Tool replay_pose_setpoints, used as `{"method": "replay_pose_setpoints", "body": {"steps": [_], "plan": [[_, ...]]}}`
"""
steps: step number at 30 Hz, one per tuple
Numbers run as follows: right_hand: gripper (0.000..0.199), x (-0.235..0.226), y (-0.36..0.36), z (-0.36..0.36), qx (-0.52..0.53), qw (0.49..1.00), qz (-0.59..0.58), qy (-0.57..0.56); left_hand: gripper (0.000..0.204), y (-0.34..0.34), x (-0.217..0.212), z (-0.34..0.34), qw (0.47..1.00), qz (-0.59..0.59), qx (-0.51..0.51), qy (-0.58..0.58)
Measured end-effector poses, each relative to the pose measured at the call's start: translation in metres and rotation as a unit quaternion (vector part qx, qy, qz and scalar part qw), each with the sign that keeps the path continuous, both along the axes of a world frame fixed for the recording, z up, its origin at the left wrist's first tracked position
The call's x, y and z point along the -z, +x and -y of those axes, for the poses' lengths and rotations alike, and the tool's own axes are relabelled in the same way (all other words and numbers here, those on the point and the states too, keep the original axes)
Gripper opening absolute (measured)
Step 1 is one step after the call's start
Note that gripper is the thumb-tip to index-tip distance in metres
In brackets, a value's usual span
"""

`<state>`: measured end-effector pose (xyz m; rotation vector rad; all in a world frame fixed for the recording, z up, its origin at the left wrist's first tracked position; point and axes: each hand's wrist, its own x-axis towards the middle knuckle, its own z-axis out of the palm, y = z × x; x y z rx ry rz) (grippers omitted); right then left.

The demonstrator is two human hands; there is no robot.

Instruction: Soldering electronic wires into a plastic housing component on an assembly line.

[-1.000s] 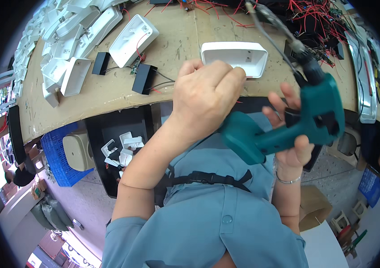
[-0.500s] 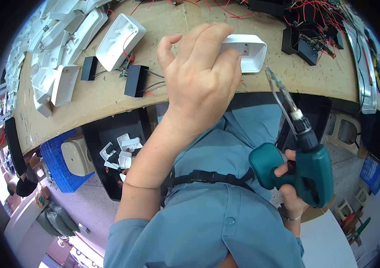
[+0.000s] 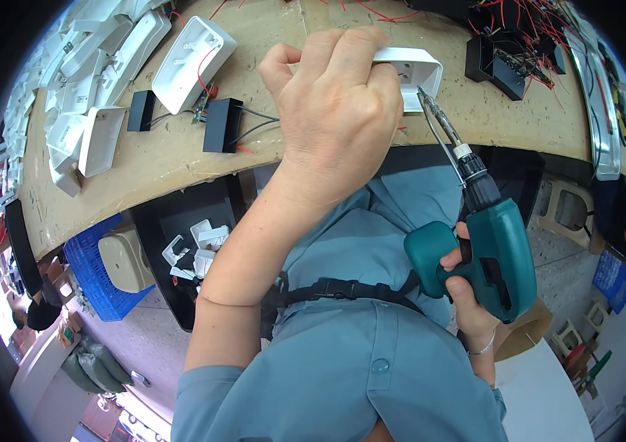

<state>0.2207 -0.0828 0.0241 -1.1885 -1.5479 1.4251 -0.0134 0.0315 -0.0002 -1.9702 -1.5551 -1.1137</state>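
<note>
Lying far left on the wooden table (image 3: pixel 180 158) are white covers (image 3: pixel 92 81) and a black box (image 3: pixel 222 125). A white case (image 3: pixel 416 70) is held down by the left hand (image 3: pixel 335 110), fingers curled over it. At right, a teal drill (image 3: pixel 493 258) is gripped tight by the right hand (image 3: pixel 468 295), its tip touching the case.

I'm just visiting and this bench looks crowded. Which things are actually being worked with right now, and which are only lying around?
In use:
- left hand holding the white plastic housing
- right hand gripping the teal power screwdriver, tip at the housing

Lying about:
- black boxes with wires
- stacked white casings
- blue crate
- red wiring
</note>
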Motion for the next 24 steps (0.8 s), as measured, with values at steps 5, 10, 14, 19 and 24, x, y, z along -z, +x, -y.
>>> {"method": "replay_pose_setpoints", "body": {"steps": [5,10,14,19,24], "plan": [[0.062,-0.002,-0.005,-0.001,0.017,1.000,-0.001,-0.027,0.005,0.000,-0.002,0.001,1.000,0.006,0.008,-0.016],[0.061,-0.009,-0.007,-0.002,0.033,0.998,-0.002,-0.058,0.005,0.001,-0.003,0.001,1.000,0.001,0.011,-0.021],[0.061,-0.013,-0.009,-0.003,0.033,0.998,0.023,-0.053,0.005,0.002,-0.001,0.001,1.000,0.000,0.013,-0.020],[0.059,-0.019,-0.017,-0.006,0.040,0.998,0.030,-0.048,0.004,0.000,-0.002,0.001,1.000,0.010,0.017,-0.023],[0.059,-0.020,-0.020,-0.009,0.053,0.997,0.027,-0.043,0.005,-0.002,-0.001,0.001,0.999,0.012,0.019,-0.024]]}}
